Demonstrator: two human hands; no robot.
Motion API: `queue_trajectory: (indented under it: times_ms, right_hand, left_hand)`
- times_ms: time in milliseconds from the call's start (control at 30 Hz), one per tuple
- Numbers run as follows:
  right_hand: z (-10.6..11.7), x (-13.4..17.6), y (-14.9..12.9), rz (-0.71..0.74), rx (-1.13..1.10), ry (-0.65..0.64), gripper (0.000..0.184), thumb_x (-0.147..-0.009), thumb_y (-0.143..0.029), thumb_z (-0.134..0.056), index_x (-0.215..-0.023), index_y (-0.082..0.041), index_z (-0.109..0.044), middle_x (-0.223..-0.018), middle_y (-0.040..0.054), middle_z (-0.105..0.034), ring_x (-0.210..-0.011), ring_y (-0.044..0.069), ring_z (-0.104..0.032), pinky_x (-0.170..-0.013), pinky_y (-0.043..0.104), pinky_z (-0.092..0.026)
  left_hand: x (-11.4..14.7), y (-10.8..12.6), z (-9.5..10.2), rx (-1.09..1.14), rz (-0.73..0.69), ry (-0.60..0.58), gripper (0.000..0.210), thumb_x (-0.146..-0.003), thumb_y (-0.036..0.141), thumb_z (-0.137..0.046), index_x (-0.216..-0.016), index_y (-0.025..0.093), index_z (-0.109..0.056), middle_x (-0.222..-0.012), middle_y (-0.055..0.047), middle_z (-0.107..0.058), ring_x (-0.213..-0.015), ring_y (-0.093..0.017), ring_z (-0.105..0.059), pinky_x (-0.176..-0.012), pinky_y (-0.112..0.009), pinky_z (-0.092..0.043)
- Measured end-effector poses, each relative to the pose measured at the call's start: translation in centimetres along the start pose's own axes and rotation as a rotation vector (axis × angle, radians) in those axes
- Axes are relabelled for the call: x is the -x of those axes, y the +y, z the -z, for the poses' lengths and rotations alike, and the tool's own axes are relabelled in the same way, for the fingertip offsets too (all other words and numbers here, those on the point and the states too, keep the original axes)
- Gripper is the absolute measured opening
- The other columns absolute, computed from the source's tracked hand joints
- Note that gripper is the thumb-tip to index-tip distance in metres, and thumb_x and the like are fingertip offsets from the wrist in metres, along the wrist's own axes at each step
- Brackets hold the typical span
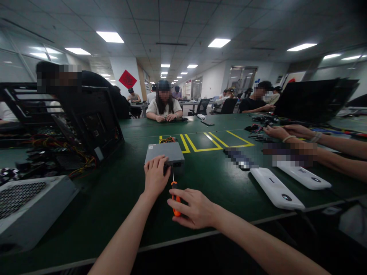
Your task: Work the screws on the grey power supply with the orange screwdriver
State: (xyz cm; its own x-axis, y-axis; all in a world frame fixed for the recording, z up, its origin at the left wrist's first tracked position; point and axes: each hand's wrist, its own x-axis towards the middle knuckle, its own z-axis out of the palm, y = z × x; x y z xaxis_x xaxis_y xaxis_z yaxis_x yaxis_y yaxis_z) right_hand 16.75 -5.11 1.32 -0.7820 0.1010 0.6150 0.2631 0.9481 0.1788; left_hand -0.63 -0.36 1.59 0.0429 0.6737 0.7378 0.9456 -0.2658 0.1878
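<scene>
Spreading beneath both grips, the green bench (114, 206) is carrying everything nearby. Beyond and to the left of the left grip (155, 173), an open black computer case (94, 122) is standing, and a perforated metal unit (54, 210) is lying nearer, also to the left. The gray metal box (168, 151) is resting directly under the left grip, whose fingers are lying across its top, spread rather than clenched, seemingly steadying it. Two white slabs (275, 189) are lying well to the right of the right grip (196, 208). Colored cables (168, 139) are bunching behind the box, just beyond the left grip. Smallest, an orange-handled screwdriver (174, 186) is sitting within the right grip, fingers curling around its handle, its shaft pointing toward the box's near face; whether the tip is touching, the view is not showing clearly. The person is apparently seating or turning the tool at that face. The next move is likely calling for a straight shaft, firm pressure and a well-braced box.
</scene>
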Motion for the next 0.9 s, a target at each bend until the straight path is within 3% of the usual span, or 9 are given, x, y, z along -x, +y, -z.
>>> queue_trajectory:
  times_ms: [100,200,333,533,733,900]
  right_hand:
    - [-0.36,0.1,0.06,-0.025,-0.007,0.055,0.034,-0.083,-0.04,-0.049,-0.102,-0.012,-0.047,-0.108,0.0168,-0.06,-0.08,0.02,-0.063,-0.062,0.03,-0.052]
    - [-0.47,0.22,0.13,-0.063,-0.054,0.089,0.039,-0.082,-0.045,-0.048,-0.101,-0.012,-0.045,-0.106,0.0178,-0.06,-0.089,0.022,-0.062,-0.067,0.031,-0.052]
    - [-0.05,0.08,0.03,-0.04,-0.063,-0.003,0.041,-0.084,-0.038,-0.044,-0.114,-0.01,-0.043,-0.111,0.0187,-0.056,-0.101,0.023,-0.057,-0.075,0.032,-0.051]
    - [-0.31,0.02,-0.07,-0.007,-0.009,0.03,0.035,-0.083,-0.042,-0.048,-0.102,-0.012,-0.048,-0.107,0.0162,-0.06,-0.077,0.018,-0.062,-0.062,0.028,-0.051]
    - [-0.35,0.21,0.07,-0.075,-0.109,0.017,0.04,-0.082,-0.042,-0.048,-0.106,-0.01,-0.046,-0.108,0.0182,-0.058,-0.096,0.022,-0.059,-0.072,0.031,-0.051]
    - [-0.17,0.02,0.06,0.0,0.006,-0.025,0.034,-0.084,-0.036,-0.047,-0.11,-0.015,-0.048,-0.11,0.0156,-0.057,-0.083,0.019,-0.06,-0.064,0.029,-0.05]
  left_hand:
    - [0.0,-0.01,0.0,0.001,-0.003,0.001,0.029,-0.079,0.024,-0.049,-0.107,0.022,-0.053,-0.117,-0.007,-0.056,-0.108,-0.023,-0.047,-0.092,-0.04,-0.029]
    - [0.01,-0.01,0.0,-0.003,0.001,0.001,0.029,-0.078,0.023,-0.05,-0.108,0.022,-0.053,-0.117,-0.007,-0.056,-0.108,-0.024,-0.047,-0.092,-0.04,-0.029]
    - [0.01,0.0,0.02,-0.002,0.002,0.0,0.03,-0.078,0.024,-0.05,-0.108,0.023,-0.053,-0.117,-0.007,-0.056,-0.107,-0.024,-0.047,-0.091,-0.04,-0.029]
    - [0.01,-0.09,-0.08,-0.008,-0.006,0.01,0.029,-0.078,0.023,-0.051,-0.107,0.022,-0.053,-0.116,-0.007,-0.056,-0.107,-0.024,-0.047,-0.092,-0.041,-0.029]
    - [0.02,-0.2,-0.22,0.0,-0.016,0.015,0.029,-0.078,0.024,-0.051,-0.107,0.022,-0.053,-0.116,-0.006,-0.056,-0.107,-0.024,-0.047,-0.091,-0.041,-0.029]
    - [0.01,-0.22,-0.23,0.008,-0.015,0.015,0.03,-0.077,0.023,-0.051,-0.107,0.023,-0.052,-0.116,-0.006,-0.056,-0.108,-0.024,-0.047,-0.091,-0.041,-0.029]
